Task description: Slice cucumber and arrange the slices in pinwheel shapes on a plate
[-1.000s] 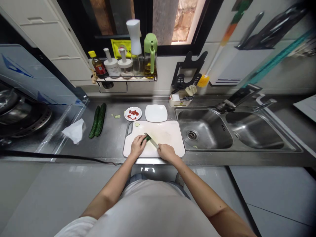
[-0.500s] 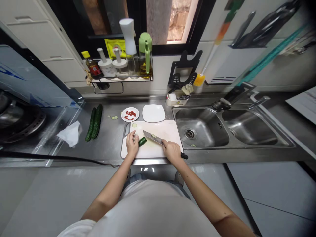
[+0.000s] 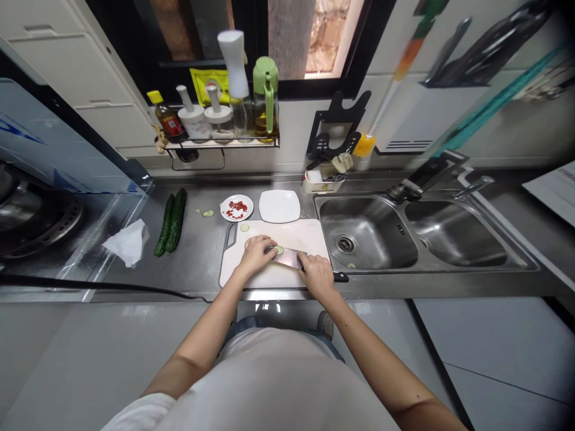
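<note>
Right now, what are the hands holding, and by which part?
The right hand holds the knife by its black handle. Whether the left hand grips anything cannot be told.

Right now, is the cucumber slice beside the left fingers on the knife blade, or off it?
On: the slice lies against the flat blade, its pale disc covering some metal near the left hand.

Kitchen. Steel worktop [image 3: 188, 269] with a two-bowl sink [image 3: 377, 239] set in on the right. Burner [image 3: 60, 232] far left, metal pot [image 3: 15, 197] on it. Rack [image 3: 206, 145] at the window [image 3: 256, 24] carries a sauce bottle [image 3: 169, 120], lidded jars [image 3: 196, 124] and an oil jug [image 3: 266, 99]. Board [image 3: 309, 233] and knife [image 3: 287, 258] in use, plates [image 3: 279, 206] behind, cucumbers [image 3: 176, 222] to the left. Domestic in scale; can't tell home from small business.
</note>
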A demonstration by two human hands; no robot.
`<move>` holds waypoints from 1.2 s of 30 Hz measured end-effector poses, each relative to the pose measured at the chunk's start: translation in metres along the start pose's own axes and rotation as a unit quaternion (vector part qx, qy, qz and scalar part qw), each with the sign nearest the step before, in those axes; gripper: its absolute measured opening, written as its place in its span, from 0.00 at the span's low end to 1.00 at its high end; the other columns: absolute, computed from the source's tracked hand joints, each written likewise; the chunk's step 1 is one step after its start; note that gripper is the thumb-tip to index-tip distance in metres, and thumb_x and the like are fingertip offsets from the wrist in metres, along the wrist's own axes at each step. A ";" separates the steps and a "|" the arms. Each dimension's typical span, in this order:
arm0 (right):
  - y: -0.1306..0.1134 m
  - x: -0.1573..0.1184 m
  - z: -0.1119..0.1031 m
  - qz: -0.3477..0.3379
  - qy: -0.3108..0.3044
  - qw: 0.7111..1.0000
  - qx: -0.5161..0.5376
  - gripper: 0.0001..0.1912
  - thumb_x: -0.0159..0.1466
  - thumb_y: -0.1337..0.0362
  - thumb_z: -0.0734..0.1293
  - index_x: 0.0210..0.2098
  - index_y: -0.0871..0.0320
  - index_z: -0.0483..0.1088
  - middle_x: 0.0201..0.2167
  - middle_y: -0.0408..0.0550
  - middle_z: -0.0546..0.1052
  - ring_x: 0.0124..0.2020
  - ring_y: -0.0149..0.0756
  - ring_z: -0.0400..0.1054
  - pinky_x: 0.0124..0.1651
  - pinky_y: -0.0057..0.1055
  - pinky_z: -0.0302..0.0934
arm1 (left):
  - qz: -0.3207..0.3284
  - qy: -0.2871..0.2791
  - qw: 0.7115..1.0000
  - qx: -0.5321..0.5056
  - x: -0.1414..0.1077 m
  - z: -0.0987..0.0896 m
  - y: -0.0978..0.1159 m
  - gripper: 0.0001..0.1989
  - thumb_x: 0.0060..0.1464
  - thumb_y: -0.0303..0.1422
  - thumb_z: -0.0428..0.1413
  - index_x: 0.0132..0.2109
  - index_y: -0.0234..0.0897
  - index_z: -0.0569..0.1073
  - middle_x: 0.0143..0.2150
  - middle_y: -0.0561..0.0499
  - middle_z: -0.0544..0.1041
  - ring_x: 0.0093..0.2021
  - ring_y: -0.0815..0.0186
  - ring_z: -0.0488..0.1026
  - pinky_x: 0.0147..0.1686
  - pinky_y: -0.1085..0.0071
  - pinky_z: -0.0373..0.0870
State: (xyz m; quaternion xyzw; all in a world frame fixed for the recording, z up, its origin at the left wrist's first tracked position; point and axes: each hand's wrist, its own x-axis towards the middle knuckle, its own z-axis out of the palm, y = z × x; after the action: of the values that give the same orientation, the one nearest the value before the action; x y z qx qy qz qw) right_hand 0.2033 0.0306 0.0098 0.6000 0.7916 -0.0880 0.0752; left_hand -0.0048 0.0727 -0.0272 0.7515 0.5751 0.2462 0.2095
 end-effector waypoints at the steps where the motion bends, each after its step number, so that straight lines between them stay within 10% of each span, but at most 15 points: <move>1: 0.000 0.000 0.001 0.000 0.001 1.000 -0.001 0.23 0.66 0.61 0.63 0.59 0.59 0.63 0.44 0.57 0.76 0.49 0.47 0.65 0.48 0.36 0.49 | 0.000 -0.002 1.000 -0.012 0.001 0.002 -0.001 0.08 0.55 0.37 0.57 0.42 0.44 0.78 0.46 0.48 0.77 0.49 0.57 0.71 0.55 0.56 0.62; 18: 0.027 -0.006 0.020 0.061 0.020 0.998 0.010 0.19 0.65 0.62 0.64 0.55 0.56 0.67 0.44 0.51 0.79 0.46 0.41 0.70 0.47 0.33 0.53 | -0.327 0.203 0.918 -0.099 0.026 0.009 -0.072 0.06 0.49 0.35 0.58 0.34 0.38 0.73 0.26 0.54 0.74 0.28 0.68 0.70 0.33 0.72 0.65; 36: 0.026 0.001 0.020 0.081 0.011 0.996 0.037 0.18 0.65 0.62 0.63 0.54 0.54 0.69 0.44 0.50 0.79 0.46 0.41 0.71 0.46 0.32 0.54 | -0.275 0.180 0.944 0.039 0.050 0.018 -0.098 0.10 0.55 0.34 0.54 0.40 0.36 0.77 0.39 0.41 0.77 0.40 0.56 0.73 0.42 0.64 0.65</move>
State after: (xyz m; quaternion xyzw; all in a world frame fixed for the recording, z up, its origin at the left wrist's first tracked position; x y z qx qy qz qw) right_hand 0.2278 0.0339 -0.0115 0.6657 0.7371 -0.1044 0.0511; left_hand -0.0570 0.1451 -0.0934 0.5145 0.7969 0.2873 0.1326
